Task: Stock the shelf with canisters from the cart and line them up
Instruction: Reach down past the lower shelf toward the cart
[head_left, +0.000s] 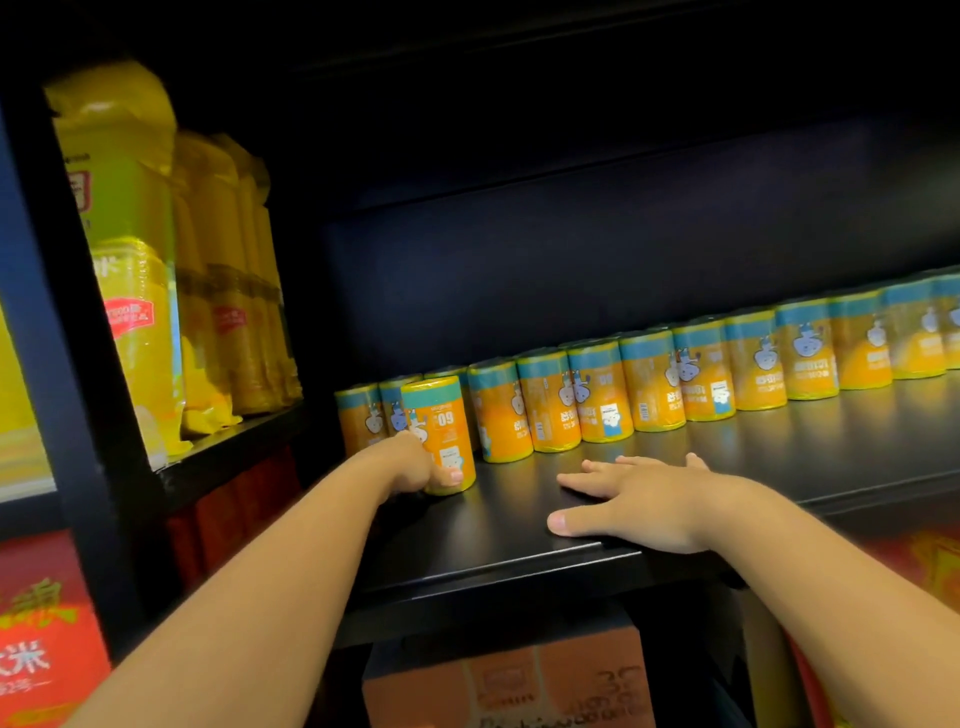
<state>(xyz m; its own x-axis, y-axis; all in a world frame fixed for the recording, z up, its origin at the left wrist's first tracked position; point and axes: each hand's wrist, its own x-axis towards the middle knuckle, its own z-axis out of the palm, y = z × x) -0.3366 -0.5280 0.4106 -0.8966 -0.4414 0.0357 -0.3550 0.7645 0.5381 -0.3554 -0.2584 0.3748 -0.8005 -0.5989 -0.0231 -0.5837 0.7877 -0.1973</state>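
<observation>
I can read a mirrored "60" on the canister (441, 431) at the shelf's (519, 545) left end, and "米" on the red box (47, 649).

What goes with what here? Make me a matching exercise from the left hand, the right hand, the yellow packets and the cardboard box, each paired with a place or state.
Column one:
1. left hand
2. right hand
3. yellow packets
4. cardboard box

Column two:
A. below the shelf
B. flat on the shelf, holding nothing
C. fingers curled round the base of a canister
D. standing in the bay to the left

Pairs: 1-C, 2-B, 3-D, 4-A
</observation>
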